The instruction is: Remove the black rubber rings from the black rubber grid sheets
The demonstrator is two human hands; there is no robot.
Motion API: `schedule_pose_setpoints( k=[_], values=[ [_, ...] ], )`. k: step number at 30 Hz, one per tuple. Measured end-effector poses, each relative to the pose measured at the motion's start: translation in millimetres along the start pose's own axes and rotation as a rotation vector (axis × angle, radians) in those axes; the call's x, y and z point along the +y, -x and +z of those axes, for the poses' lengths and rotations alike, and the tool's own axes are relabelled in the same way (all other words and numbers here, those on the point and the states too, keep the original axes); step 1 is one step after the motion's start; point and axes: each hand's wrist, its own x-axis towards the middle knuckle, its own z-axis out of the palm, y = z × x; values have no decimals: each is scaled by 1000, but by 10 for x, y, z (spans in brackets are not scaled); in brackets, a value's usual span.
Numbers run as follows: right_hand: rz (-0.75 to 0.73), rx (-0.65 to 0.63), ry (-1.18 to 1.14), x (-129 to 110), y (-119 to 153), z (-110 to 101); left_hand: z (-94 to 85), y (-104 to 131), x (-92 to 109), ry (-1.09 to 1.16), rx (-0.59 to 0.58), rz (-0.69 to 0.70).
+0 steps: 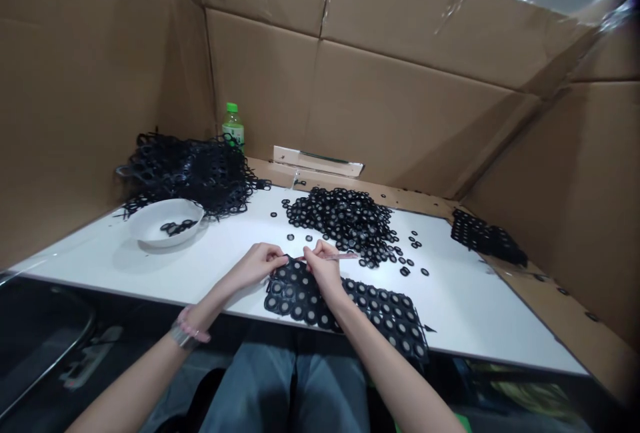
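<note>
A black rubber sheet [387, 313] with rows of round, pale-centred pieces lies along the table's front edge. My left hand [259, 262] is closed on the sheet's upper left corner, pinching it between thumb and fingers. In my right hand [323, 266] is a slim pinkish pen-like tool [344, 256], its back end pointing right; its tip, near the left fingertips, is too small to make out. My right wrist and forearm cross over the sheet and hide part of it. Just beyond my hands lies a heap of loose black rings [340, 216], with single ones scattered around it.
A white bowl [143, 230] with a few black rings stands on the left. Behind it are a tangled pile of black rubber scraps [195, 170] and a green-capped bottle [233, 128]. More black sheets [487, 236] lie at the right. Cardboard walls [400, 106] enclose the white table [480, 313].
</note>
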Motion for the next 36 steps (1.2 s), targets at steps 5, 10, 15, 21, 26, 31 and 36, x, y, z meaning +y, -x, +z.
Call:
schedule_pose_setpoints(
  k=[5, 10, 15, 21, 26, 31, 36],
  values=[
    [-35, -2, 90, -11, 3, 16, -9, -6, -9, 34, -18, -20],
    [-41, -12, 168, -44, 17, 10, -4, -11, -42, 71, -25, -28],
    [-155, -77, 287, -49, 53, 10, -1, -12, 3, 121, -47, -44],
    [-252, -95, 344, -36, 58, 38, -43, 3, 152, 250, -89, -42],
    [-66, 67, -7, -7, -10, 3, -83, 112, 180, 76, -99, -60],
    [-105, 137, -243, -104, -21, -5, -111, 201, 171, 28, -138, -126],
    [-123, 133, -283, -248, 74, 27, -73, 199, 157, 14, -130, -127]
  ],
)
